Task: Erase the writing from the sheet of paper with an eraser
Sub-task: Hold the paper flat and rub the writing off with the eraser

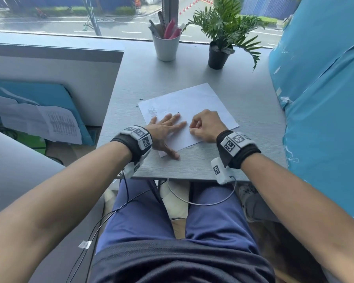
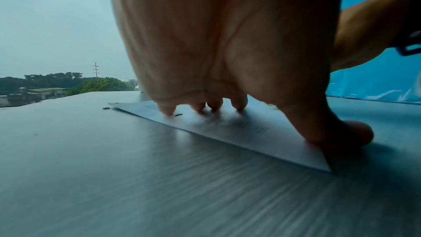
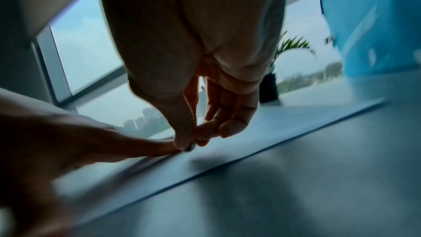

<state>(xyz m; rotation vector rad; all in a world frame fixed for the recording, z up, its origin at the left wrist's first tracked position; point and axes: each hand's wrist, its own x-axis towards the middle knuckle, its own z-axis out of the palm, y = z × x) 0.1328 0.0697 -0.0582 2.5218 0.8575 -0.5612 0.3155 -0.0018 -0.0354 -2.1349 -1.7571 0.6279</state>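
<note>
A white sheet of paper [image 1: 194, 103] lies askew on the grey desk [image 1: 243, 152], with faint writing [image 1: 151, 112] near its left edge. My left hand [image 1: 166, 131] lies flat on the sheet's near left part, fingers spread and straight, thumb at the near corner; the left wrist view shows the fingertips [image 2: 168, 110] pressing the paper [image 2: 227, 129]. My right hand [image 1: 204, 126] is curled just right of it, thumb and fingers pinching a small dark eraser [image 3: 189, 148] down on the paper [image 3: 262, 132]. The eraser is hidden in the head view.
A white cup of pens [image 1: 166, 44] and a black potted plant [image 1: 218, 54] stand at the back of the desk by the window. A blue-wrapped bulk [image 1: 323, 88] borders the right side. A grey partition [image 1: 55, 78] is on the left. Dark eraser crumbs [image 1: 141, 98] lie near the sheet.
</note>
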